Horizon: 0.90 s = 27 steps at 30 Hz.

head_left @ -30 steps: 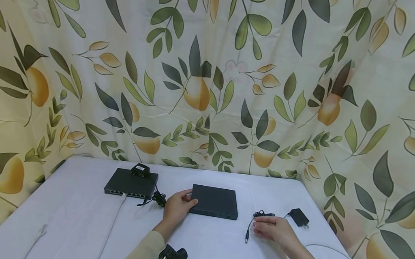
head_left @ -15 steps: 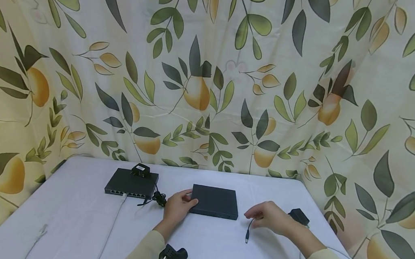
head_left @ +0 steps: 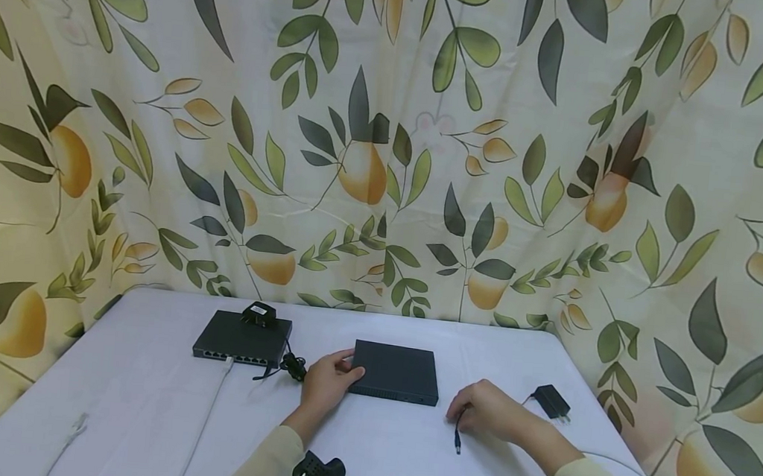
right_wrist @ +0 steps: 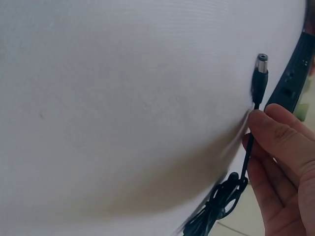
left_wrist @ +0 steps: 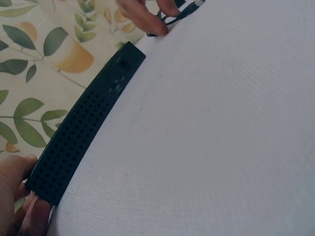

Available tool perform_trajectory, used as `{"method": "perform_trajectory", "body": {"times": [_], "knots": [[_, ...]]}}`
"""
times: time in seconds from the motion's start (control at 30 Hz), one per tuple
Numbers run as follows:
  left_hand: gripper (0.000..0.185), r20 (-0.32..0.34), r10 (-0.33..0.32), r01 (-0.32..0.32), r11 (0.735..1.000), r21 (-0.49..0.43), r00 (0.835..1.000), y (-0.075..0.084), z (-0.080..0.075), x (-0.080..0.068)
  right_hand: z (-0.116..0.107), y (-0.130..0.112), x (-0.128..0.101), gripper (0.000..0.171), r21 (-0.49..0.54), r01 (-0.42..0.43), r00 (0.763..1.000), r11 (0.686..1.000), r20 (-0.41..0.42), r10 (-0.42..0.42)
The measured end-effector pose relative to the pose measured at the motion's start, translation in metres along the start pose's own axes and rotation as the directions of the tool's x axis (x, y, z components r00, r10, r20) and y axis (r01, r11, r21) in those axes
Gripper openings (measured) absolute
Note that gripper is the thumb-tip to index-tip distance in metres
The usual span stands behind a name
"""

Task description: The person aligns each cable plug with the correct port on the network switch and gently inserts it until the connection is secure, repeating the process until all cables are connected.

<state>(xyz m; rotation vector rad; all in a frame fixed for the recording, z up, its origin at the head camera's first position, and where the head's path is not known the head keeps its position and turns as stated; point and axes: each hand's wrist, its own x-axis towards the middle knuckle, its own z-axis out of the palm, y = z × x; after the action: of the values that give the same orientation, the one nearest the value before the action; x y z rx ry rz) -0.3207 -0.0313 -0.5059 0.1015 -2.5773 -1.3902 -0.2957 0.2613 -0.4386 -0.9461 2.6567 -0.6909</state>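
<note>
My left hand [head_left: 327, 385] grips the left end of a flat black network switch [head_left: 395, 372] on the white table, thumb on top. In the left wrist view the near side of the switch [left_wrist: 81, 123] shows rows of vent holes and a dark round spot near its far end. To its right, my right hand [head_left: 485, 410] pinches the thin black power cable [right_wrist: 249, 142] between thumb and fingers, just behind its barrel plug [right_wrist: 260, 78]. The plug's metal tip points away from the hand. A bundled coil of the cable [right_wrist: 216, 204] hangs below the fingers.
Farther left lies another black network switch [head_left: 222, 336] with a white cable [head_left: 209, 411] plugged in and a black power adapter [head_left: 259, 313] on top. The right-hand power adapter [head_left: 551, 402] lies behind my right wrist. A loose white cable end [head_left: 78, 425] lies front left.
My right hand has shifted left over the coiled cable and now pinches it near the plug, which has moved slightly. My left hand and the switch stay in place.
</note>
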Motion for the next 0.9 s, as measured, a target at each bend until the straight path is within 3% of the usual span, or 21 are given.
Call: {"method": "perform_trajectory", "body": {"times": [0.9], "knots": [[0.045, 0.003, 0.006, -0.006, 1.0, 0.001, 1.0, -0.0019, 0.0005, 0.001, -0.0019, 0.005, 0.004, 0.015, -0.02, 0.008, 1.0, 1.0, -0.005, -0.008]]}}
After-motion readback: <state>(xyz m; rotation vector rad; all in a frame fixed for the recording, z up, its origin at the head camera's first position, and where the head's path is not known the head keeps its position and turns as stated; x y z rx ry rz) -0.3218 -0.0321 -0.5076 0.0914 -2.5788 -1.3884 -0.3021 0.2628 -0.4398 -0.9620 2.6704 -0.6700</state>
